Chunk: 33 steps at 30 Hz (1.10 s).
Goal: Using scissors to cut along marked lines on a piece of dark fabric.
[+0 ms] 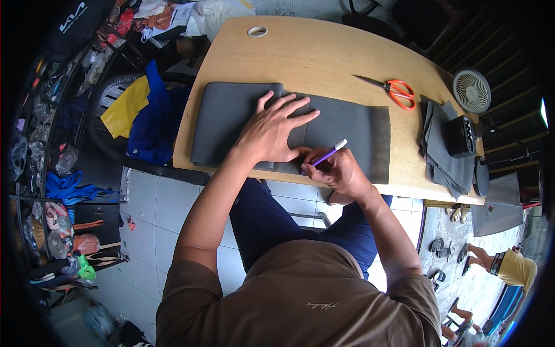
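A person sits at a light wooden table [289, 49], and a dark grey sheet [347, 124] lies on it, along the edge that is nearest to the body. At the left the sheet is covered by a folded part, so this side looks thicker; at the right there is a single flat part.

The left hand [278, 128] is spread with the palm down. Its fingers are apart and it rests on the sheet, across the border of the folded part. The right hand [338, 172] pinches a purple pen [328, 154] between thumb and fingers. The pen is tilted, its pale end is up to the right, and its lower end points to the sheet just beside the left thumb. Whether the tip touches the material, one cannot tell.

Beyond the sheet, toward the right, lie scissors [399, 94] with orange handles. A roll of tape [257, 32] is near the far left corner. At the right end there are some loose dark pieces [437, 141], with a black box-shaped object [461, 137] on them, and a round fan [472, 91] is close by.
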{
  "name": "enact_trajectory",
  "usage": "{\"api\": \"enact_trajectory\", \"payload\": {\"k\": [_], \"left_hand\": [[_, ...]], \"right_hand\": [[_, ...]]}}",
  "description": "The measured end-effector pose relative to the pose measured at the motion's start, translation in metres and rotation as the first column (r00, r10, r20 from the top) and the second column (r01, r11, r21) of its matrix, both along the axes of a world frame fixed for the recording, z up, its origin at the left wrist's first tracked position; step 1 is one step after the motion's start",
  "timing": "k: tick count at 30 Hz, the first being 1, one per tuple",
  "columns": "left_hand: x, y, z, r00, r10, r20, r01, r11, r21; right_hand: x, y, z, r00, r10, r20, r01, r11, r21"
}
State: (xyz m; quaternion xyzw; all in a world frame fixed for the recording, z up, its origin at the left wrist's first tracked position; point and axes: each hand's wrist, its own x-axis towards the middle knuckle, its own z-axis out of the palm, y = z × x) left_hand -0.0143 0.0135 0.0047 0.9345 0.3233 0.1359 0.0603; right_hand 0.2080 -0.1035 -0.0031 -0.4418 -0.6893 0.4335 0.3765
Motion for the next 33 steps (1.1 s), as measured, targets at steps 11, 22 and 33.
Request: {"api": "enact_trajectory", "payload": {"k": [11,22,33], "left_hand": [[-0.003,0.001,0.0,1.0,-0.007,0.003,0.007,1.0,0.018],[0.0,-0.001,0.003,1.0,-0.01,-0.011,0.01,1.0,0.004],[0.02,-0.015,0.0,1.0,-0.021,0.002,0.021,1.0,0.016]], "right_hand": [[0.022,0.022,0.022,0.853,-0.345,-0.392,0.273,0.935,-0.228],[0.119,0.049,0.038,0.829,-0.553,-0.084,0.556,0.831,0.021],[0.13,0.071,0.047,0.672,-0.514,0.533,0.225,0.827,0.514]]}}
